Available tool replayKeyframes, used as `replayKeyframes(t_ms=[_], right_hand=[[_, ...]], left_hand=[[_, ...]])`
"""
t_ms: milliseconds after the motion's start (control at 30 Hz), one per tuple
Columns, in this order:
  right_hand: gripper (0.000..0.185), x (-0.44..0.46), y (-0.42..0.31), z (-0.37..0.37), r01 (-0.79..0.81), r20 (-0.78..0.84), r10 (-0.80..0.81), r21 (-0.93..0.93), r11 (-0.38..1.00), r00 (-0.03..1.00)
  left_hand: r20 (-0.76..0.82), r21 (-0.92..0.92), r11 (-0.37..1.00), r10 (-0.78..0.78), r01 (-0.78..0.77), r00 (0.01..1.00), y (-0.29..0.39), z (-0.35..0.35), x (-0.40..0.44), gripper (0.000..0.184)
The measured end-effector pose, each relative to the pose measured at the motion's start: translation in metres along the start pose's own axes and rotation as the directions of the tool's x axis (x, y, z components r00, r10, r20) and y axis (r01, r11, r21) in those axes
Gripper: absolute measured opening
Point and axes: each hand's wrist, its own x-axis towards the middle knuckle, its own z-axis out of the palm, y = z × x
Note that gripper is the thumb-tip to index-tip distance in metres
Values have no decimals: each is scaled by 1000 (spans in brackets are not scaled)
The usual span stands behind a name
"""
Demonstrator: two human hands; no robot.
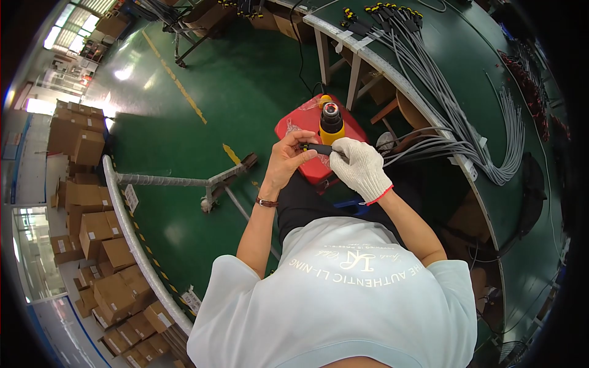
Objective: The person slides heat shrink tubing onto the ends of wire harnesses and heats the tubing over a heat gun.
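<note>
My left hand [287, 158], bare with a brown watch strap at the wrist, pinches the end of a dark cable connector [319, 148] with a bit of yellow at its tip. My right hand [361, 170], in a white knit glove with a red cuff, is closed on the same piece from the other side. Grey cables [423, 142] run off behind the glove toward the bench. Just beyond my fingers a yellow heat gun [332, 126] stands with its nozzle up, an orange glow inside. Beneath it is a red plastic surface [297, 116], partly hidden by my hands.
To the right, a green-topped bench [472, 55] carries a bundle of grey cables [429, 80] with black and yellow ends [392, 15]. A metal frame [165, 180] stands on the floor to the left. Cardboard boxes [116, 294] are piled further left.
</note>
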Motion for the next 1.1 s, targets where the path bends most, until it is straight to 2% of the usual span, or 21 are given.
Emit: replayKeyframes(t_ms=[67,167,200,267,300,333,367,400,433,467,500,533,567,633,700,867,933,1000,1033,1100], right_hand=[[14,-1,0,2,-33,-55,39,105,994,998],[15,1,5,5,-58,-56,67,156,986,996],[14,2,8,6,-86,-30,101,320,944,994],[11,8,18,5,-144,37,154,613,777,987],[7,16,22,-2,-215,121,196,779,589,973],[6,28,25,-10,-299,171,275,786,541,946],[5,39,30,-16,-378,221,350,788,485,910],[6,48,50,-15,19,-48,11,587,809,999],[9,55,67,-13,433,-178,-400,229,872,899],[10,59,65,-17,189,-53,-187,473,860,981],[11,63,63,-21,-79,75,39,659,748,996],[13,68,57,-30,-382,295,248,776,501,923],[14,70,53,-34,-619,536,364,767,167,762],[15,72,51,-32,-608,519,375,776,170,768],[15,73,52,-27,-590,495,387,788,175,778],[12,76,58,-19,-548,434,411,809,214,802],[12,80,80,-9,-460,335,317,684,566,887],[11,80,93,-3,-311,252,198,579,754,947],[11,79,100,0,-232,207,136,569,789,969],[11,78,78,-9,-277,190,201,640,717,961]], left_hand=[[-14,0,1000,-11,11,1000,-4,-1,0,46],[-40,-3,1000,-20,20,999,-5,1,2,48],[-48,-11,1000,-25,25,999,-3,3,1,48],[-107,-16,999,-36,34,994,-3,3,-1,48],[-158,-14,999,-40,38,987,-4,0,-2,47],[-208,-12,999,-43,42,977,-7,-4,-4,46],[-266,81,991,-80,105,961,-15,-11,-8,47],[-326,169,970,-110,172,939,-31,-21,-13,48],[-388,252,937,-132,243,912,-49,-32,-19,50],[-402,433,859,-89,275,911,-74,-45,-29,54],[-408,595,745,-42,301,912,-104,-59,-44,57],[-405,732,600,4,322,914,-127,-68,-60,61],[-425,812,443,0,381,905,-143,-67,-81,67],[-431,837,276,-200,473,880,-185,-70,-125,63],[-507,776,358,-133,518,851,-200,-56,-144,62],[-510,766,322,-222,556,831,-194,-56,-136,61],[-513,765,320,-224,559,829,-193,-56,-132,61],[-511,763,323,-229,560,828,-194,-55,-132,60],[-511,762,324,-231,561,828,-194,-55,-133,60],[-514,759,327,-230,563,827,-190,-54,-131,60]])
